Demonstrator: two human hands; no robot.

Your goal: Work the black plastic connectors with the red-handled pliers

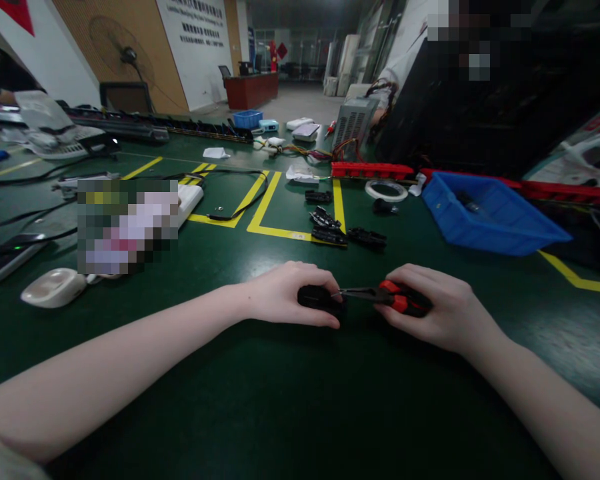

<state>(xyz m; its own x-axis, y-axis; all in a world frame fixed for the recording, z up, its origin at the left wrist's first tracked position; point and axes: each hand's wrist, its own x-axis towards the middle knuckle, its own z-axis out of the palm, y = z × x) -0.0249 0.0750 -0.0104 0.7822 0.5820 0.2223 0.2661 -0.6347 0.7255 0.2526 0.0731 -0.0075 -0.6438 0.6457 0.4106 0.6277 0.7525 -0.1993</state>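
Between the thumb and fingers of my left hand is a small black plastic part, held low over the green table. My right hand is closed around the red and black handles of needle-nose pliers. The pliers' narrow tips point left and meet the right side of the black part; whether they grip something there is too small to tell. Beyond my hands lie several similar black plastic parts, loosely grouped by the yellow tape lines.
A blue bin with dark small pieces stands at the right, near a roll of white tape. Left are a beige rounded case, a phone-like device and black cables. A metal power supply stands at the back.
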